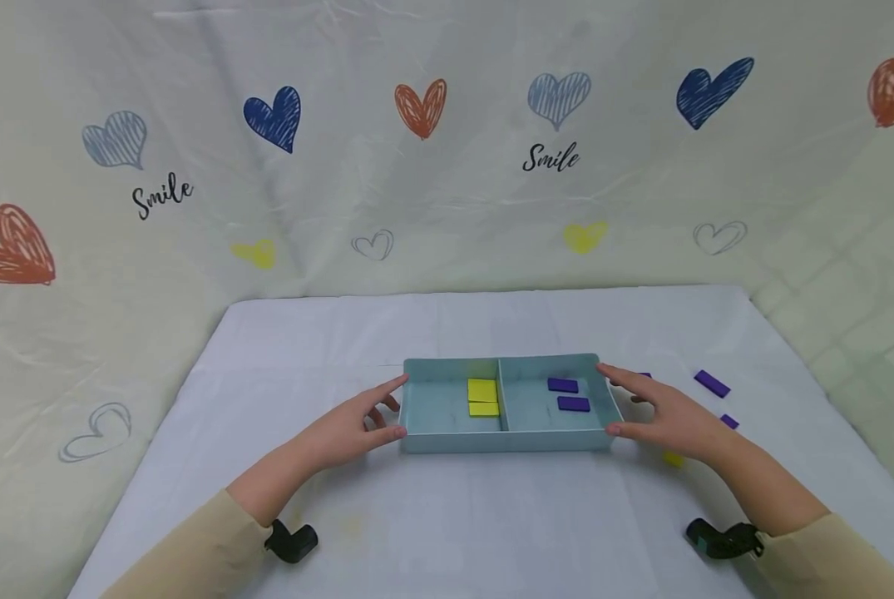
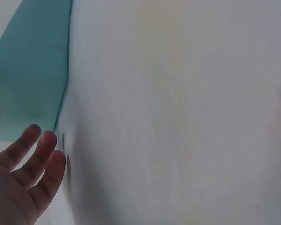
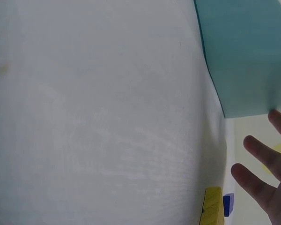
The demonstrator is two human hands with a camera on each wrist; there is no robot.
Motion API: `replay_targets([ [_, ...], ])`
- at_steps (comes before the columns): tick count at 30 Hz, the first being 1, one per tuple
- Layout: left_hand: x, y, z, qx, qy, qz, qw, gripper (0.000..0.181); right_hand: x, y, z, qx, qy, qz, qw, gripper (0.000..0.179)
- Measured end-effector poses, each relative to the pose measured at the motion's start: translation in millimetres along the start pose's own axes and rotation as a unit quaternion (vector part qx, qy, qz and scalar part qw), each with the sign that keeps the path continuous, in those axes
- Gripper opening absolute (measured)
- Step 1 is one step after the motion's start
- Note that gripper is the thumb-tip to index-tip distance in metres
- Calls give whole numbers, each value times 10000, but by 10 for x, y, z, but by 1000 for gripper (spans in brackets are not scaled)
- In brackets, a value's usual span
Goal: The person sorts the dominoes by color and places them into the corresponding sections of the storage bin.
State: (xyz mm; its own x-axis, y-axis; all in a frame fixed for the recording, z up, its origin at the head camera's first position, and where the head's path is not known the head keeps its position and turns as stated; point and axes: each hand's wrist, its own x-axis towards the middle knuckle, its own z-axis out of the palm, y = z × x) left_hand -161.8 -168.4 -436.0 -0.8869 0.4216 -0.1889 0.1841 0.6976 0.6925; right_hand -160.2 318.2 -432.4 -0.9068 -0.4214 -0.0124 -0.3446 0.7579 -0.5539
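A light blue tray with two compartments sits on the white-covered table between the two hands. Two yellow blocks lie against the divider in its left compartment. In the right one are two purple blocks. My left hand touches the tray's left end, index finger near the back corner and thumb near the front. At the opposite end, my right hand touches the same way with index finger and thumb. The other fingers of both hands are loosely spread beside the tray, as the wrist views show.
Right of the tray lie loose purple blocks, one partly behind the right hand. A yellow block lies under that hand, with a purple block beyond it. Behind the table hangs a white sheet printed with hearts.
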Motion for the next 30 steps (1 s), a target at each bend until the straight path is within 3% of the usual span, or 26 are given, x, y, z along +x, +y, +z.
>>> replay_targets([
  [6,-2,-7,3,-191,-81,-28,9998,80,-6,-10,-11,-6,-1,-23,10000,87],
  [24,-29,-3,10,-93,-66,67,9999,78,-55,34,-137,3,225,29,9997,78],
  [30,-26,-11,13,-66,-74,41,9999,78,-136,124,-262,-167,245,377,9989,71],
])
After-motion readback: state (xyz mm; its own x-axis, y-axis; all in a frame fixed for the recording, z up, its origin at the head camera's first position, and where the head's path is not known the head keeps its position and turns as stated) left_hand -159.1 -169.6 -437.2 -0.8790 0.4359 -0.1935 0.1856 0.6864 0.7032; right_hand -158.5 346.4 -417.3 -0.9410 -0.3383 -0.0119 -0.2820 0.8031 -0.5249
